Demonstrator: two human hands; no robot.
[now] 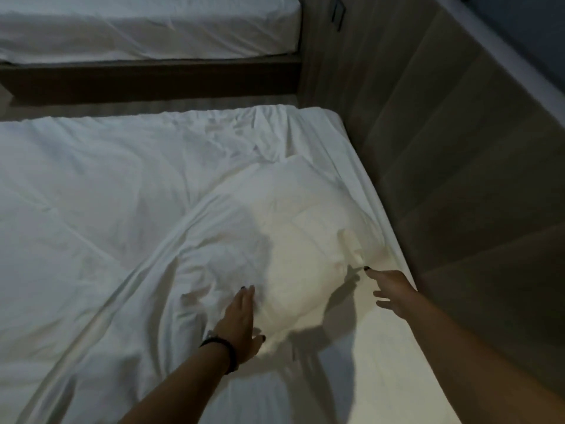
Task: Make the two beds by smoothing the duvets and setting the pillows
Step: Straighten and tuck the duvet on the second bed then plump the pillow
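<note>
A white pillow point(305, 237) lies at the head end of the near bed, close to the wooden headboard. The white duvet point(91, 215) covers the rest of this bed and is creased, with a folded ridge running toward the pillow. My left hand point(241, 319) lies flat with straight fingers against the pillow's near left edge, a dark band on its wrist. My right hand point(389, 290) reaches with spread fingers to the pillow's near right corner, its fingertip at the fabric. The second bed point(146, 29), white and fairly smooth, lies across the gap at the top.
A wooden headboard wall point(458, 148) runs along the right side of both beds. A narrow floor strip point(153, 107) and the dark wooden frame point(153, 81) of the far bed separate the two beds.
</note>
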